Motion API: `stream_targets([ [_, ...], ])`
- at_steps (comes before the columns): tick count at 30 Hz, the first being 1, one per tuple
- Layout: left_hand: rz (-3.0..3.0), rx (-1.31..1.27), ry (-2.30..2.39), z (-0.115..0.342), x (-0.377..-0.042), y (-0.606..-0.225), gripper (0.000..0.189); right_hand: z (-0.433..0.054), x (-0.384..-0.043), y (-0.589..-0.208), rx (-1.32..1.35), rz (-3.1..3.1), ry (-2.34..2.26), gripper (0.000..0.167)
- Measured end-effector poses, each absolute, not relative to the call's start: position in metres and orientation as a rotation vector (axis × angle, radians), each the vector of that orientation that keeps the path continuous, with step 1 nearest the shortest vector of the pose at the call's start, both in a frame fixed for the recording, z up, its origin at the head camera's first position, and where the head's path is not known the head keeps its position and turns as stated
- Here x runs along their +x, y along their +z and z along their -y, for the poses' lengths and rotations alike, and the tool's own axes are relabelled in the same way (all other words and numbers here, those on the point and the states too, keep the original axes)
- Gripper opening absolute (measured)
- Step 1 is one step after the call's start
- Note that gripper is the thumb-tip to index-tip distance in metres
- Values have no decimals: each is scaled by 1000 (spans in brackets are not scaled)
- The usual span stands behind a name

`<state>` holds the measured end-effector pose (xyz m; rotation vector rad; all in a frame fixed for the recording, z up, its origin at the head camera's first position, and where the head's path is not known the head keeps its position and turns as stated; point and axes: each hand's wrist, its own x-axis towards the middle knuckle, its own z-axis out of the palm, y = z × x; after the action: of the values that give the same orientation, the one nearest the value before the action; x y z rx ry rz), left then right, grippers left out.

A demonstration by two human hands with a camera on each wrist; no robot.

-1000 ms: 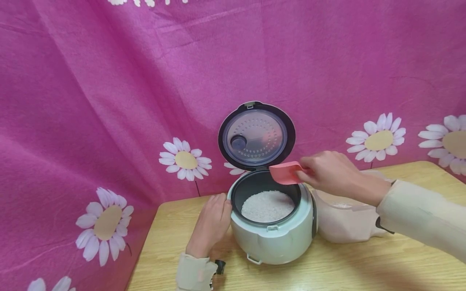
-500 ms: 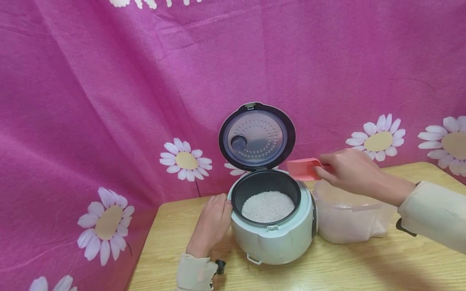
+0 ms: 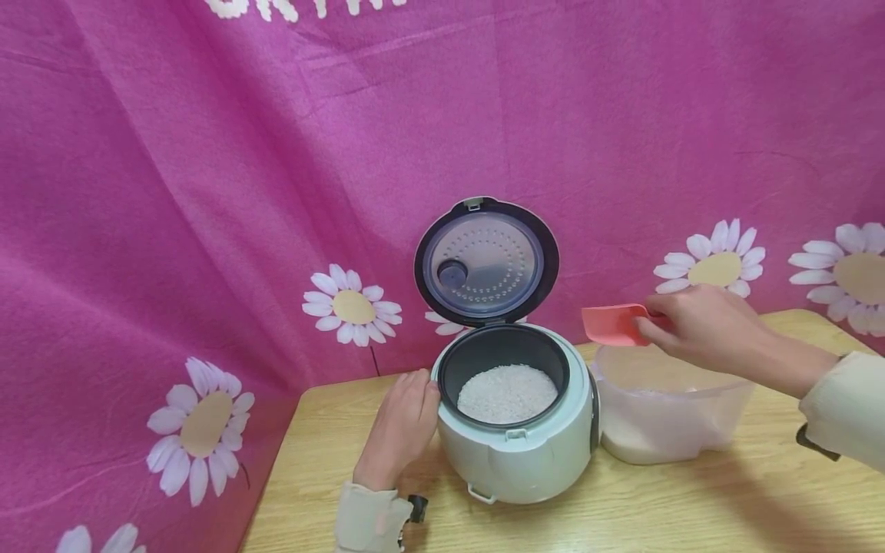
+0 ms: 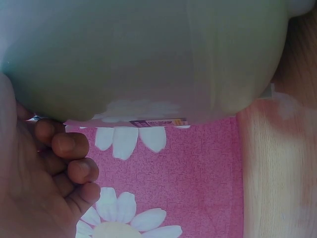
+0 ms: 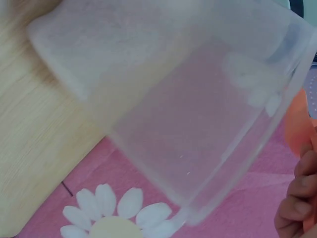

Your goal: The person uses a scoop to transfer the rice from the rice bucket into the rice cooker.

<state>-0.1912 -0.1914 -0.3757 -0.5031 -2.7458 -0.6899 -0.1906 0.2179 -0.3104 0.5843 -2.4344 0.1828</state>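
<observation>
Daisy-print magenta fabric [image 3: 484, 115] backs the wooden desk [image 3: 657, 507]. Right fingers [image 5: 302, 187] pinch a coral plastic scoop [image 3: 611, 325], translucent plastic bin [image 3: 674, 422] below them; left fingers [image 4: 72, 146], loosely bent, touch a round mint cooker [image 3: 508, 468].

Backdrop: magenta cloth [image 3: 207, 153] covers the area behind the table [image 3: 332, 438] and continues down past its left edge. Diagonal folds run through the cloth's left part; the middle shows fainter creases. Printed pattern: white daisies with pale yellow centres, including a large flower [image 3: 202, 430] at left and a partly cut-off bloom [image 3: 857, 276] at far right; some have thin dark stems. White lettering [image 3: 276, 8] at top, cropped, illegible. Table: light wood-grain top, rounded far corners. Lighting: diffuse, with a soft shadow [image 3: 767, 491] on the tabletop's right side. Wrist views render the cloth paler pink.
</observation>
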Motion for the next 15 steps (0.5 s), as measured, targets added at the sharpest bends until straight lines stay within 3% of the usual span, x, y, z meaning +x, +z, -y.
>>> stream_targets([
  [15,2732,-512,-670,192,-192,-376,22,-245,-179,-321,553,2434,124,39],
])
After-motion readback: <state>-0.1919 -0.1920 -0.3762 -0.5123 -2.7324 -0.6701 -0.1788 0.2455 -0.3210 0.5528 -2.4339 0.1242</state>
